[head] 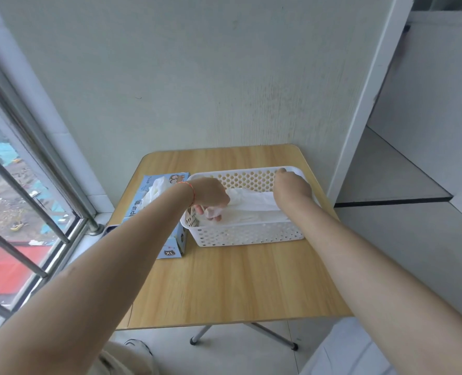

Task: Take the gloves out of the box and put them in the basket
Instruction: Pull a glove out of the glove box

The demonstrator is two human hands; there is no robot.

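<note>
Left hand [210,194] pinches thin white plastic glove [213,212] inside white perforated plastic basket [248,234] — release low, flat; right hand [292,185] grips far rim, steadying.

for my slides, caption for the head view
Left hand lowers a glove into the white basket; right hand steadies it.

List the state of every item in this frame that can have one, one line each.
Glove box: open on top, a glove sticking out of the slot.
Basket: upright on the table, gloves inside.
Gloves in basket: lying loosely spread.
Left hand: inside the basket, pinching a glove.
Right hand: at the basket's far right rim; grip unclear.
</note>
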